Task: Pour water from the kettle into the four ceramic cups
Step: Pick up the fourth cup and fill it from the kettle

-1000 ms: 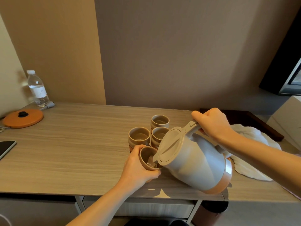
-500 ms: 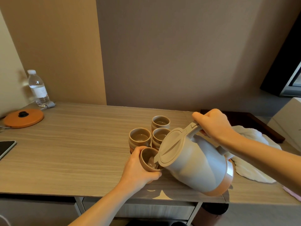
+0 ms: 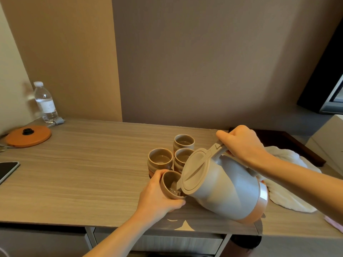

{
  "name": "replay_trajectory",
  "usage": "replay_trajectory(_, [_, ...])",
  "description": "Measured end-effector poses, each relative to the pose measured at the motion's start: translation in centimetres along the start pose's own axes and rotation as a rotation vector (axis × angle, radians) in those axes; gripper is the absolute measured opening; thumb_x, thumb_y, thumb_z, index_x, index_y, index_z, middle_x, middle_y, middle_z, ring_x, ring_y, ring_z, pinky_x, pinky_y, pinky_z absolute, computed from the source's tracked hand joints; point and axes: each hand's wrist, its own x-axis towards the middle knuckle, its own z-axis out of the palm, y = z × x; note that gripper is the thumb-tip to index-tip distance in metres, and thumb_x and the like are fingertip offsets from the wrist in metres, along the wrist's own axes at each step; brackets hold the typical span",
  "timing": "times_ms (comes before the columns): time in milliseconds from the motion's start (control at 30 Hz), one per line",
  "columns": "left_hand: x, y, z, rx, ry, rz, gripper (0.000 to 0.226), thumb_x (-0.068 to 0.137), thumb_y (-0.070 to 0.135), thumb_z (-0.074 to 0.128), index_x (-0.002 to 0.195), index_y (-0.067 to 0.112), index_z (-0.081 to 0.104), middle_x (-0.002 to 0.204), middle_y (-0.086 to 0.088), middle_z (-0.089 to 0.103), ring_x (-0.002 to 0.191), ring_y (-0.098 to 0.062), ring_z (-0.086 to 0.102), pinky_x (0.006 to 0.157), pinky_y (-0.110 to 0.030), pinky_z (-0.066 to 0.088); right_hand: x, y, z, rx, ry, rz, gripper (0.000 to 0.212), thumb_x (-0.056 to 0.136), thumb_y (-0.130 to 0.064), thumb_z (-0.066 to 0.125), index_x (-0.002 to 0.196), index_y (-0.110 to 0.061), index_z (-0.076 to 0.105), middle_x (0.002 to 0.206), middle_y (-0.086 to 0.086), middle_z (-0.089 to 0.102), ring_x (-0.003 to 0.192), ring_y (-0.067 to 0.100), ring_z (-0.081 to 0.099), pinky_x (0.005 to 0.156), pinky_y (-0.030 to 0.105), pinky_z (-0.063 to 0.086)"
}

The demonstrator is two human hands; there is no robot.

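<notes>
Four squat brown-and-beige ceramic cups are in view. Three stand upright in a tight cluster on the pale wood-grain counter (image 3: 83,173): the far cup (image 3: 184,142), the left cup (image 3: 160,158) and the middle cup (image 3: 182,156), whose right side is hidden by the kettle's lid. Whether these three hold water is hard to make out.

The fourth cup (image 3: 169,182) is in the left hand (image 3: 157,199). The grip is wrapped round the cup's wall, and the cup's mouth leans toward the one grey plastic kettle (image 3: 222,188), which has a beige lid and a copper band at its base. The right hand (image 3: 243,145) has its grip closed round the kettle's handle. The kettle is tipped steeply leftward with its spout at the fourth cup's mouth, where a glint of water shows near the bottom. The lid covers most of the spout.

At the far left stand one clear plastic water bottle (image 3: 45,102) and one round orange lid with a black knob (image 3: 27,135). One dark phone (image 3: 7,171) is cut off by the left edge. One white towel (image 3: 289,193) lies partly behind the right arm. One dark tray (image 3: 289,143) is largely hidden.
</notes>
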Motion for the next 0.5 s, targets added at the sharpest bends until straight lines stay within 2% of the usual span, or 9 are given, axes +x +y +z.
replay_trajectory(133, [0.0, -0.1, 0.0, 0.045, 0.009, -0.009, 0.086, 0.046, 0.049, 0.090, 0.117, 0.047, 0.042, 0.105, 0.028, 0.059, 0.102, 0.002, 0.056, 0.086, -0.021, 0.050, 0.0, -0.4, 0.0, -0.030, -0.007, -0.020, 0.047, 0.083, -0.033, 0.053, 0.041, -0.012, 0.054, 0.049, 0.009, 0.054, 0.048, 0.020, 0.045, 0.052, 0.031, 0.040])
replay_trajectory(267, [0.0, -0.1, -0.1, 0.074, 0.020, -0.012, 0.087, 0.043, 0.055, 0.089, 0.114, 0.052, 0.038, 0.100, 0.033, 0.056, 0.100, 0.001, 0.056, 0.086, -0.022, 0.051, 0.0, -0.8, 0.1, -0.063, -0.010, -0.040, 0.049, 0.085, -0.034, 0.051, 0.041, -0.014, 0.050, 0.046, 0.004, 0.048, 0.045, 0.017, 0.041, 0.049, 0.027, 0.036])
replay_trajectory(500, [-0.1, -0.2, -0.1, 0.069, 0.028, -0.008, 0.085, 0.043, 0.057, 0.088, 0.113, 0.051, 0.039, 0.101, 0.031, 0.058, 0.099, 0.002, 0.057, 0.083, -0.021, 0.051, 0.1, -1.2, 0.2, -0.079, -0.013, -0.062, 0.048, 0.086, -0.036, 0.050, 0.047, -0.009, 0.059, 0.045, 0.002, 0.046, 0.044, 0.015, 0.041, 0.049, 0.027, 0.037])
